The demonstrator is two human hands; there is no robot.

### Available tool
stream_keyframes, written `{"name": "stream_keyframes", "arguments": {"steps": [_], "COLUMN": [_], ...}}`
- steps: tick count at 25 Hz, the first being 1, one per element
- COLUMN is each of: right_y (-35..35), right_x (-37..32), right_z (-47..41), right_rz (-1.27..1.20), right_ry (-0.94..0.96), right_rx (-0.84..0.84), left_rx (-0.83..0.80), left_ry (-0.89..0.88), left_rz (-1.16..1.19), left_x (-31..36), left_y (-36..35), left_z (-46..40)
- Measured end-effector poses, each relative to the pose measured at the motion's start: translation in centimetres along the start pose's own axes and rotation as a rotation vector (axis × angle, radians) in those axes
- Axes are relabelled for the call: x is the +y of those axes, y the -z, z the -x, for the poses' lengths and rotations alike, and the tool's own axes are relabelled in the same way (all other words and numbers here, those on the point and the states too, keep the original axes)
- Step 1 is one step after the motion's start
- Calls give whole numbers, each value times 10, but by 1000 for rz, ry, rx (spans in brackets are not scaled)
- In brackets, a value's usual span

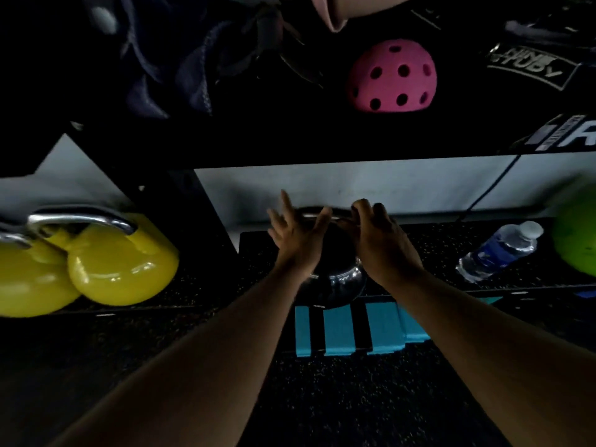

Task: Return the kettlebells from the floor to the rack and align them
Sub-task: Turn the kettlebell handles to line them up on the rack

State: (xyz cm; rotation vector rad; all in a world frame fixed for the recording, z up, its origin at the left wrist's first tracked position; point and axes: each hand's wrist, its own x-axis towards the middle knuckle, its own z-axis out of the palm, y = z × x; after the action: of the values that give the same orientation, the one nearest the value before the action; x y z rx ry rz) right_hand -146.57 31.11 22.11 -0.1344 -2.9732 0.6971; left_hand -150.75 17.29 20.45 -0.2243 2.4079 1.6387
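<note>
A dark kettlebell (pixel 335 279) with a steel handle stands on the bottom shelf of the rack (pixel 209 288), in the middle of the view. My left hand (pixel 292 235) hovers at the left end of its handle with fingers spread apart. My right hand (pixel 375 240) is at the right end of the handle, fingers curled over it; whether it grips is unclear. Two yellow kettlebells (pixel 122 262) sit side by side on the same shelf at the left, touching each other.
A water bottle (pixel 500 250) lies on the shelf to the right, beside a green ball (pixel 577 240). A pink perforated ball (pixel 392 77) rests on the upper shelf. A blue block with black stripes (pixel 351 329) lies on the floor before the rack.
</note>
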Motion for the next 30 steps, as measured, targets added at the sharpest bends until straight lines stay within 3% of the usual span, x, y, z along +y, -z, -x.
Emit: {"name": "stream_keyframes", "arguments": {"steps": [3,7,10,14,23,30], "right_y": [-10,-11,-22,-34,-28,-18], "right_x": [-12,-12,-28,-36,-53,-68], "right_z": [-1,-2,7,31,9,16], "right_rz": [-115,-494,-641,-671,-815,-832], "right_ry": [-72,-212,-295,-267,-229,-193], "right_rx": [83,-77,-29,-13,-189,-190], "left_rx": [-114,-57,-104,-179,-240,-290], "left_ry": [-102,-49,-55,-123,-86,-79], "left_rz": [95,185,240,107,162,78], "left_x": [1,-13,-11,-11,-2,-7], "left_y": [14,-3,2,14,16,25], "left_z": [-30,-21,-29,-35,-38,-54]}}
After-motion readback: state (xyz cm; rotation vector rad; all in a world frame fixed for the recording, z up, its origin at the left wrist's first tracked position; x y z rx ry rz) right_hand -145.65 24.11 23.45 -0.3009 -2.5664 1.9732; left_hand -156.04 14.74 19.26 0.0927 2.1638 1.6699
